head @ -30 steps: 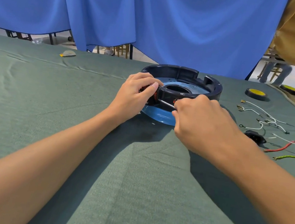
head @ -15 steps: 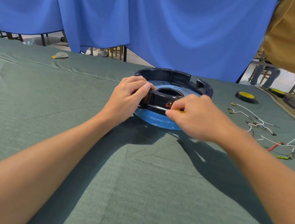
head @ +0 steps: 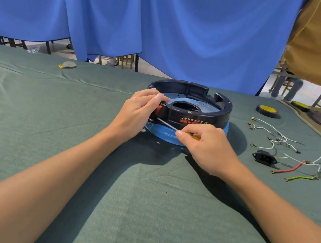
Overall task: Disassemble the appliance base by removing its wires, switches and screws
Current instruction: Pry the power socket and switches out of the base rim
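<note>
On the table [head: 51, 126], at the near rim of the appliance base [head: 197, 114], the left hand [head: 138, 112] curls its fingers around a red switch [head: 158, 109]; the right hand [head: 207, 146] pinches a screwdriver [head: 167, 124]. Removed wires [head: 277, 137] lie right of the base; the switch seems not yet out.

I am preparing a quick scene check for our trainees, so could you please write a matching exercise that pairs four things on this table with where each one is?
Things:
1. screwdriver
2. black power socket
3. roll of tape
4. appliance base

Places:
a. lying on the cloth among the loose wires
b. held in the right hand
c. gripped at its rim by the left hand
d. on its own, beyond the wires, at the far right

Pairs: 1-b, 2-a, 3-d, 4-c
</note>
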The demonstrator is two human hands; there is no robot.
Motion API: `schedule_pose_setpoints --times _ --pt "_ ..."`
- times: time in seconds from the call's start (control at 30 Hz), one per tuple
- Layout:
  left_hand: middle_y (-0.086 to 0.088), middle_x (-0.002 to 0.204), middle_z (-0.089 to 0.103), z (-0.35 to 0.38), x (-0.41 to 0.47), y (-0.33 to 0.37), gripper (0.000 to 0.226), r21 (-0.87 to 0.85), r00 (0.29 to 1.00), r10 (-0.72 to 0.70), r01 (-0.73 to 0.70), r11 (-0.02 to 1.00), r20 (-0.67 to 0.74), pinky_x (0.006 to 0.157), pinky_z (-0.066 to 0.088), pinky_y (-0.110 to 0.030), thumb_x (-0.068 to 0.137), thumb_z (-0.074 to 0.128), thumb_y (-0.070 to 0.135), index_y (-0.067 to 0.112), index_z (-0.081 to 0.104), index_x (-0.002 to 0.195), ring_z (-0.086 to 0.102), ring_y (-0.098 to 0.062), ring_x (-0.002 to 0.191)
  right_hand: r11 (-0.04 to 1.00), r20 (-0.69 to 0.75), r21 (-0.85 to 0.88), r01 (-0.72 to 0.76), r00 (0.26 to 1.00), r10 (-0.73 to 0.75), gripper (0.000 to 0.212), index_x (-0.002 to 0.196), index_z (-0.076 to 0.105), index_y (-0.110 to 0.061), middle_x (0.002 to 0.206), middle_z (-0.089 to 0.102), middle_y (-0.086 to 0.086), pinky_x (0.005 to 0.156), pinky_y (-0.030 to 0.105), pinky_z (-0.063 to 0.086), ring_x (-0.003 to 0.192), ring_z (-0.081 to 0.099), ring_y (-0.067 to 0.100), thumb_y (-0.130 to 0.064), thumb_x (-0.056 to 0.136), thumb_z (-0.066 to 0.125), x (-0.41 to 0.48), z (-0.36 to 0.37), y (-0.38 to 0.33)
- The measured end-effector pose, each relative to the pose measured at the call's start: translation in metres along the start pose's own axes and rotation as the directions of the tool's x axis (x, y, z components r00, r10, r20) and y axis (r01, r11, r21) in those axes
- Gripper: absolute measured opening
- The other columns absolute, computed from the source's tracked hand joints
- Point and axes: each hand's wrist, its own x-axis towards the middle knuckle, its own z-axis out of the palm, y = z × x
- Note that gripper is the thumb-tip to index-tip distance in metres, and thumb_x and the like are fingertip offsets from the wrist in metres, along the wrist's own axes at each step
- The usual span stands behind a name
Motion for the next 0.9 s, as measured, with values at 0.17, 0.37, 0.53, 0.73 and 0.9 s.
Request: schedule_pose_setpoints --times 0.17,0.37,0.53,0.73,0.9 --pt "0.011 0.138 0.053 -0.004 -0.004 -0.004 0.039 0.021 0.999 0.01 -0.011 1.0 0.046 0.117 0.022 -0.028 0.105 0.033 0.031 0.021 0.066 0.123 0.032 0.002 0.137 0.999 -0.196 -0.012 0.045 0.98 -0.046 0.025 0.08 0.071 -0.022 0.06 0.061 -0.008 0.059 0.022 0.037 0.063 0.054 0.007 -0.034 0.096 0.056 -0.009 0.001 0.003" --pt "0.011 0.144 0.047 -0.003 -0.004 -0.004 0.039 0.003 0.999 0.008 -0.008 1.0 0.046 0.119 0.018 -0.029 0.105 0.033 0.031 0.021 0.064 0.126 0.028 0.003 0.139 0.981 -0.251 -0.18 0.069 0.961 -0.114 0.03 0.085 0.068 -0.016 0.064 0.063 0.001 0.066 0.039 0.048 0.068 0.058 0.028 -0.035 0.098 0.05 -0.004 0.003 -0.017" --pt "0.011 0.146 0.044 -0.004 -0.007 -0.003 0.041 0.066 0.998 0.049 -0.051 0.996 0.044 0.118 0.019 -0.029 0.102 0.033 0.034 0.023 0.06 0.13 0.028 0.001 0.14 0.951 -0.19 -0.279 0.132 0.963 -0.19 0.031 0.083 0.063 -0.017 0.069 0.064 0.0 0.067 0.039 0.048 0.072 0.06 0.03 -0.037 0.098 0.045 -0.015 0.007 -0.029" --pt "0.007 0.109 0.053 -0.012 -0.018 0.005 0.045 0.495 0.956 0.294 -0.261 0.829 0.012 0.086 0.029 -0.027 0.072 0.04 0.038 0.014 0.057 0.106 0.043 -0.015 0.102 0.962 -0.174 -0.275 -0.004 0.984 -0.045 0.032 0.086 0.064 -0.019 0.079 0.066 0.004 0.073 0.041 0.051 0.081 0.06 0.035 -0.041 0.097 0.044 -0.017 0.003 -0.017" --pt "0.004 0.093 0.051 -0.015 -0.022 0.005 0.041 0.614 0.937 0.325 -0.331 0.717 0.125 0.08 0.033 -0.033 0.07 0.046 0.044 0.013 0.054 0.095 0.043 -0.018 0.088 0.973 -0.181 -0.225 -0.055 0.983 0.014 0.029 0.085 0.064 -0.021 0.076 0.066 0.003 0.072 0.038 0.049 0.081 0.058 0.033 -0.044 0.095 0.048 -0.016 -0.002 -0.002"
